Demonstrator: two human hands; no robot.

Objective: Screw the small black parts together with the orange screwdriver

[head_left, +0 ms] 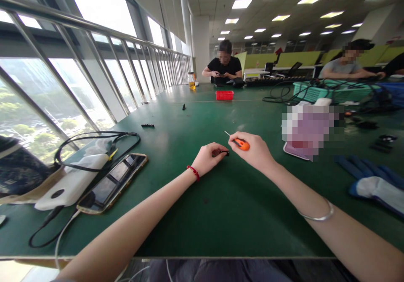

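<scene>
My left hand point(206, 159) rests low over the green table point(176, 214), its fingers closed on a small black part point(224, 152) whose kind I cannot make out. Just to the right, my right hand point(254, 151) grips a screwdriver by its orange and black handle point(242, 144). The thin metal shaft point(227, 133) points up and to the left, apart from the black part. Most of the small part is hidden by my left fingers.
A phone point(113, 183), a white device point(74, 181) and a looped black cable point(94, 135) lie at left. Ahead stands a red tray point(224, 95). Blue-and-white gloves point(375, 185) and a teal basket point(334, 91) are at right. Two people sit farther back.
</scene>
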